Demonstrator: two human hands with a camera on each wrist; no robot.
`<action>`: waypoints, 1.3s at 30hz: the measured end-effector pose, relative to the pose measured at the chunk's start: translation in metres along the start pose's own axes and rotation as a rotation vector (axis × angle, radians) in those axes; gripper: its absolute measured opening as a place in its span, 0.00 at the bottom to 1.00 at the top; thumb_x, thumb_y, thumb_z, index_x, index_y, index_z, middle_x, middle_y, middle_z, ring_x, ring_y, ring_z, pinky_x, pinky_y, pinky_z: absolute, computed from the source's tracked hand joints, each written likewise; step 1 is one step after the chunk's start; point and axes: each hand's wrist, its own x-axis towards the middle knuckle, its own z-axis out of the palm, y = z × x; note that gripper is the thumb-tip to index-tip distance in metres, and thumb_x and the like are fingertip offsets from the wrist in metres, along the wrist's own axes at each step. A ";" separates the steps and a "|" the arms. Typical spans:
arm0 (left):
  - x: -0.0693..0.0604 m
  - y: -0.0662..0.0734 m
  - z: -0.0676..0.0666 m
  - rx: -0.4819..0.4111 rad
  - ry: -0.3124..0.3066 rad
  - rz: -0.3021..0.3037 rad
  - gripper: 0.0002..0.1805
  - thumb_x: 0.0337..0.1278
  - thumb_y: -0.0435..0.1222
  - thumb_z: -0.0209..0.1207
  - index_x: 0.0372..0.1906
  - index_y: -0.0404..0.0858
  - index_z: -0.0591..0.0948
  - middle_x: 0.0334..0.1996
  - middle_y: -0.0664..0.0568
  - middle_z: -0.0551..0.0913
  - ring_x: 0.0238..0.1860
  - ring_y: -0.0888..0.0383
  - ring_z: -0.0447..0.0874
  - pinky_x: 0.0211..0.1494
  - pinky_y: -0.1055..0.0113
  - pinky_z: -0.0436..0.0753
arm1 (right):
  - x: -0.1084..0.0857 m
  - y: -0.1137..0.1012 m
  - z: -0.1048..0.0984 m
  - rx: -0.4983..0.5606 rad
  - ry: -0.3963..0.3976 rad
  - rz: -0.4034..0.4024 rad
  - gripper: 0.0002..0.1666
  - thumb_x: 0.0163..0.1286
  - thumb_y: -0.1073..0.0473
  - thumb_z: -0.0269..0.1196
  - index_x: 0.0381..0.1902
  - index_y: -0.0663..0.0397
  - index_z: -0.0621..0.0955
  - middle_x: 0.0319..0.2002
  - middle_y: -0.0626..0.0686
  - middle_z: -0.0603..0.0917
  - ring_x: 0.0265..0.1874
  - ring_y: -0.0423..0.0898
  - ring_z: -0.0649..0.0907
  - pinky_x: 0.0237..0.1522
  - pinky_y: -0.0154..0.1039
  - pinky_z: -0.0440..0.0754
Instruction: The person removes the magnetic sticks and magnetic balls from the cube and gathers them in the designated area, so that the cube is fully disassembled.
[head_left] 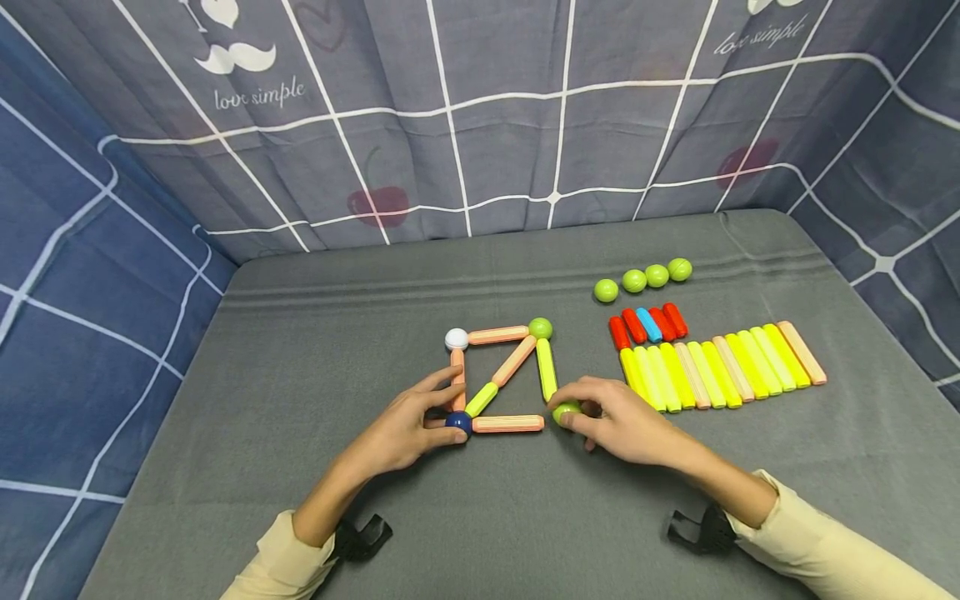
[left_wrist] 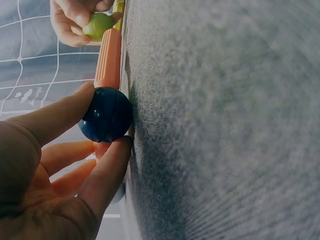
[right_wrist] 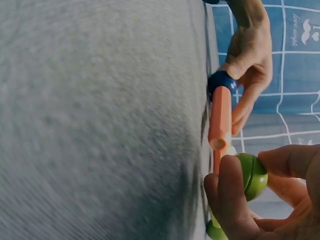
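My left hand (head_left: 405, 427) pinches a dark blue ball (left_wrist: 106, 115) at the near left corner of a flat frame of rods and balls. Between thumb and fingers, my right hand (head_left: 626, 421) holds a green ball (right_wrist: 252, 176) at the near end of a yellow-green rod (head_left: 547, 369). An orange rod (head_left: 508, 424) runs from the blue ball toward the green one, its free end apart from it. A white ball (head_left: 456, 339) and another green ball (head_left: 540, 328) form the far corners, joined by an orange rod (head_left: 498, 335). A two-part diagonal (head_left: 497, 388) crosses the frame.
To the right lies a row of yellow and pale orange rods (head_left: 716, 367), with short red rods (head_left: 658, 323) and a blue rod (head_left: 648, 325) behind it. Several green balls (head_left: 634, 281) sit farther back. A checked curtain (head_left: 502, 142) borders the grey table (head_left: 337, 317).
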 end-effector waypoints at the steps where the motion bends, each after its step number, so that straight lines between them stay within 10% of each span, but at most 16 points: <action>1: 0.000 0.000 0.000 0.004 -0.001 0.001 0.37 0.54 0.30 0.70 0.68 0.27 0.69 0.76 0.47 0.55 0.66 0.49 0.68 0.53 0.68 0.79 | 0.000 0.000 -0.002 0.012 0.004 -0.001 0.10 0.69 0.65 0.64 0.47 0.53 0.84 0.38 0.47 0.81 0.18 0.42 0.81 0.28 0.37 0.81; 15: 0.000 -0.002 -0.001 -0.005 -0.004 0.005 0.37 0.53 0.29 0.69 0.68 0.27 0.68 0.76 0.47 0.54 0.67 0.49 0.68 0.53 0.69 0.79 | 0.048 0.002 -0.046 0.064 0.296 0.109 0.22 0.67 0.71 0.63 0.59 0.66 0.77 0.56 0.64 0.79 0.28 0.61 0.84 0.27 0.45 0.84; 24: 0.000 -0.002 0.000 -0.031 -0.012 0.008 0.37 0.54 0.29 0.69 0.68 0.26 0.68 0.76 0.46 0.54 0.65 0.49 0.70 0.52 0.71 0.79 | 0.091 0.029 -0.070 -0.055 0.282 0.278 0.23 0.70 0.70 0.60 0.61 0.69 0.75 0.56 0.68 0.75 0.18 0.49 0.82 0.24 0.46 0.83; 39: 0.001 -0.002 0.001 -0.039 -0.010 0.000 0.37 0.54 0.29 0.69 0.69 0.27 0.68 0.77 0.47 0.54 0.66 0.49 0.69 0.52 0.71 0.79 | 0.107 0.042 -0.081 0.009 0.210 0.340 0.23 0.71 0.74 0.54 0.64 0.72 0.71 0.58 0.70 0.72 0.34 0.55 0.84 0.24 0.42 0.84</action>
